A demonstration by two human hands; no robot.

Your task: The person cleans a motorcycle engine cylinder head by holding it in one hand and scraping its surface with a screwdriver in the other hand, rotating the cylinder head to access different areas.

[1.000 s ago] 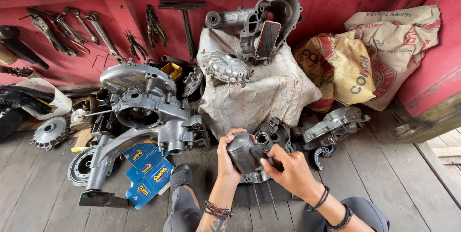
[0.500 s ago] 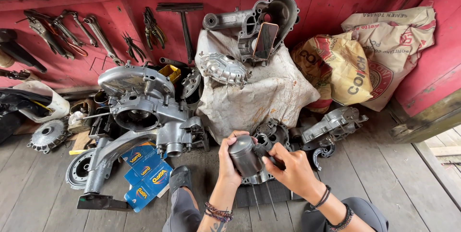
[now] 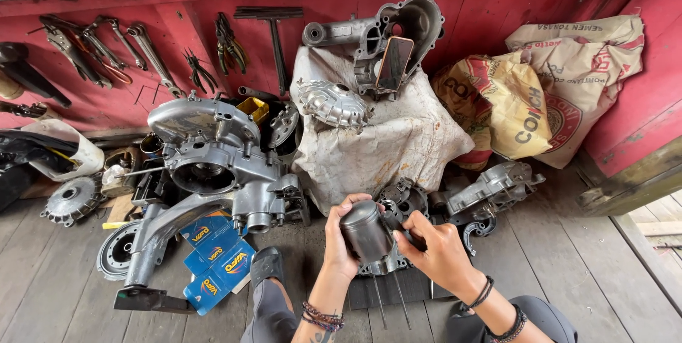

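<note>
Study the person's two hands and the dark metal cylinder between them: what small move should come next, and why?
Probably a small steadying turn of the dark grey metal cylinder. The left hand wraps its side and holds it upright above the grey wooden floor, while the right hand pinches at its lower right edge, where the fingertips meet it. What they grip is hidden.

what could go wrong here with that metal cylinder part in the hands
1. The dark metal cylinder is held in the air by the left hand while the right hand works at its side; a slip might drop it onto the engine part below.
2. The thin rods standing up beneath the hands could poke a wrist.
3. The blue boxes and loose parts crowd the floor by the foot.
</note>
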